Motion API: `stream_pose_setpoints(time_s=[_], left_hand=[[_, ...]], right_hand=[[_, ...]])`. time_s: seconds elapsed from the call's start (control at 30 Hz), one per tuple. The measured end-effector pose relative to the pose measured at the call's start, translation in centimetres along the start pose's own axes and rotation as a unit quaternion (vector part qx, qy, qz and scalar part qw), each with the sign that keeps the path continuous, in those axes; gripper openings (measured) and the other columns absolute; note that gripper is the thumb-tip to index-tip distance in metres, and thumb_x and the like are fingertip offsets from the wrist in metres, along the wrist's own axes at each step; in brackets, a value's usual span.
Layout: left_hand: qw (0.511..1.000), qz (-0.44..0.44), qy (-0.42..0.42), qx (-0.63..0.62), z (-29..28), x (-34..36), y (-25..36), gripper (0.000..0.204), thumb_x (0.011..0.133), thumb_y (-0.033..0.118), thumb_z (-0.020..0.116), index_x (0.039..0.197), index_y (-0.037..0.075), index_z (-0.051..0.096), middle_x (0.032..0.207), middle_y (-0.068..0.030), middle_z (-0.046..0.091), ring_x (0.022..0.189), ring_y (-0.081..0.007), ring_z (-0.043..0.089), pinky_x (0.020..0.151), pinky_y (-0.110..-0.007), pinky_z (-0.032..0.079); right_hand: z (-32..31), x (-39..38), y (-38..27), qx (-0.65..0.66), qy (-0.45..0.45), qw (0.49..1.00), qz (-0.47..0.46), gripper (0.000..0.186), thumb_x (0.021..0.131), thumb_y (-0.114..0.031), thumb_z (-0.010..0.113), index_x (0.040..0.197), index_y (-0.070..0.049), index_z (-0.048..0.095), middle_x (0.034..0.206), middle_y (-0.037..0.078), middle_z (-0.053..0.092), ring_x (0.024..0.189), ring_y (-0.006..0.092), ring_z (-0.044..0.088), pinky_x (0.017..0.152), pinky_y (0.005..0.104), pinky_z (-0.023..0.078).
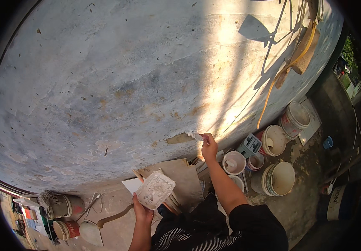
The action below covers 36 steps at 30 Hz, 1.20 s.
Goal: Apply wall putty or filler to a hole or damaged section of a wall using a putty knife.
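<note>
My right hand (209, 147) is closed on a small putty knife (196, 136), its blade smeared with white paste. The blade lies at the right end of a bare, brownish patch (178, 139) low on the grey-white wall (105, 75), and some white paste shows there. Lower and to the left, my left hand (142, 211) grips the near edge of a square, shallow tray (157, 190), tilted and coated with white paste. Most of the knife's handle is hidden in my right fingers.
Several buckets (278, 178) stand along the wall's foot at right, with a blue cup (328, 142) beyond them. A hoe (91, 232) and a grey-smeared bucket (65, 206) are at lower left. Boards (184, 178) lie below the patch. A yellow strap (268, 98) hangs at upper right.
</note>
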<state>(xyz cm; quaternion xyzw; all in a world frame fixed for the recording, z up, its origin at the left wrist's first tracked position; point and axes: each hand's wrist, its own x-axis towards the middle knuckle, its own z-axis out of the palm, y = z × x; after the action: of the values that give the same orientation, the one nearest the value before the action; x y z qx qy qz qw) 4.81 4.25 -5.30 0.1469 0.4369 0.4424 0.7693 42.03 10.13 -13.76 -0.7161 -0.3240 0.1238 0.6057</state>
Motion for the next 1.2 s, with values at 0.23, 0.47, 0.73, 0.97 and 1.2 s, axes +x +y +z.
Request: stream_pose_setpoints(time_s=[0.23, 0.47, 0.73, 0.97, 1.2], left_hand=[[0.999, -0.01, 0.03, 0.019, -0.1, -0.2, 0.2, 0.067, 0.104, 0.054, 0.032, 0.148, 0.005, 0.04, 0.147, -0.0128, 0.05, 0.132, -0.03, 0.052, 0.109, -0.045, 0.045], [0.999, -0.008, 0.04, 0.026, 0.7, 0.0, 0.6, 0.067, 0.104, 0.055, 0.033, 0.148, 0.006, 0.04, 0.147, -0.0125, 0.05, 0.133, -0.0296, 0.051, 0.109, -0.045, 0.044], [0.999, 0.006, 0.037, 0.017, -0.9, -0.3, 0.4, 0.067, 0.104, 0.055, 0.032, 0.149, 0.006, 0.039, 0.148, -0.0131, 0.049, 0.134, -0.031, 0.05, 0.11, -0.046, 0.043], [1.0, -0.013, 0.02, 0.016, -1.4, 0.4, -0.9, 0.067, 0.104, 0.055, 0.03, 0.149, 0.006, 0.039, 0.148, -0.013, 0.049, 0.134, -0.0313, 0.05, 0.111, -0.046, 0.042], [1.0, -0.01, 0.02, 0.016, -0.3, 0.1, -0.7, 0.065, 0.105, 0.053, 0.03, 0.149, 0.007, 0.039, 0.148, -0.0127, 0.049, 0.134, -0.0309, 0.05, 0.111, -0.046, 0.041]], right_hand=[[1.6, 0.2, -0.1, 0.027, 0.12, 0.992, 0.0, 0.02, 0.093, 0.001, 0.057, 0.112, -0.002, 0.061, 0.091, 0.017, 0.07, 0.085, 0.0272, 0.07, 0.075, 0.0357, 0.052], [1.3, 0.2, 0.9, 0.0, 0.115, 0.992, 0.06, 0.019, 0.093, 0.0, 0.058, 0.112, -0.002, 0.061, 0.092, 0.016, 0.071, 0.084, 0.0244, 0.07, 0.075, 0.0348, 0.052], [-3.0, 1.1, 1.8, -0.03, 0.164, 0.985, 0.037, 0.017, 0.094, 0.0, 0.059, 0.111, -0.003, 0.062, 0.092, 0.015, 0.071, 0.083, 0.0229, 0.07, 0.074, 0.0328, 0.052], [-1.9, -4.6, 6.2, 0.132, 0.143, 0.977, 0.092, 0.023, 0.095, 0.0, 0.058, 0.118, 0.0, 0.06, 0.098, 0.01, 0.068, 0.093, 0.0166, 0.065, 0.084, 0.0308, 0.05], [4.1, -7.1, 8.1, 0.252, 0.213, 0.903, 0.276, 0.025, 0.095, -0.002, 0.058, 0.119, -0.002, 0.067, 0.107, 0.011, 0.07, 0.097, 0.0191, 0.066, 0.087, 0.031, 0.051]])
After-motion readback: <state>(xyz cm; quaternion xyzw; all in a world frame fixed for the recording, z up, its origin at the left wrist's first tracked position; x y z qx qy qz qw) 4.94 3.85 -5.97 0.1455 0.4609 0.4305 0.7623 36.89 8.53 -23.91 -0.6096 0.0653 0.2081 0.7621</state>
